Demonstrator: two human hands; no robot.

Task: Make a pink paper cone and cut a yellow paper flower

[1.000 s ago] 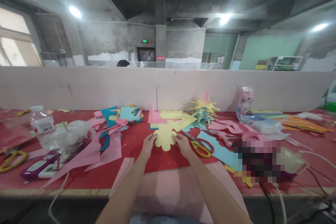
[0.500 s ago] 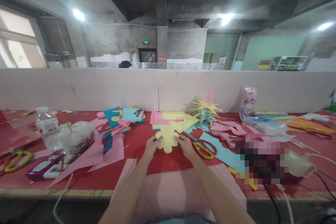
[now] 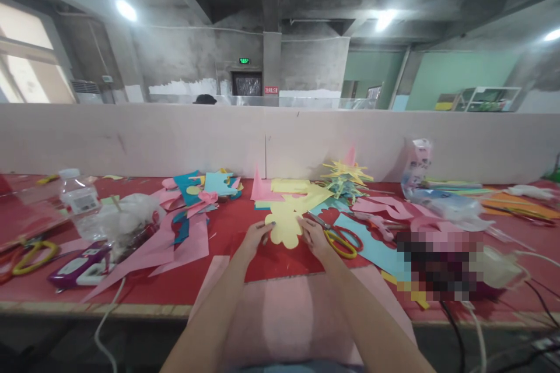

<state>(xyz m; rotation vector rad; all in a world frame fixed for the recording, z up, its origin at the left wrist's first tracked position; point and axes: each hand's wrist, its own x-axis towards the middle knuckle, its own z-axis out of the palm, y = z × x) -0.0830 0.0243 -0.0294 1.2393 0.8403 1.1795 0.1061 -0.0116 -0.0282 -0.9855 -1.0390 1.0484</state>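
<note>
A pale yellow flower-shaped paper cutout (image 3: pixel 285 226) with rounded petals is held up in front of me over the red tabletop. My left hand (image 3: pixel 257 239) pinches its left edge, and my right hand (image 3: pixel 314 235) grips the right edge; both thumbs show on the near face. Behind the cutout lie yellow paper scraps (image 3: pixel 312 199) and a pointed pink scrap (image 3: pixel 261 187). Just right of my right hand rest scissors (image 3: pixel 341 243) with red and yellow handles, beside light blue paper (image 3: pixel 367 245).
Pink paper (image 3: pixel 151 256), a plastic bottle (image 3: pixel 79 195) and a purple device (image 3: pixel 81 265) lie on the left. A spiky stack of paper cutouts (image 3: pixel 347 180) stands near the white partition (image 3: pixel 196 140). Farther right are a plastic packet (image 3: pixel 417 166) and a pixelated patch.
The yellow cutout and both hands have shifted slightly right in the picture. The petals are turned a little. The whole view has tilted slightly, and both hands keep their hold.
</note>
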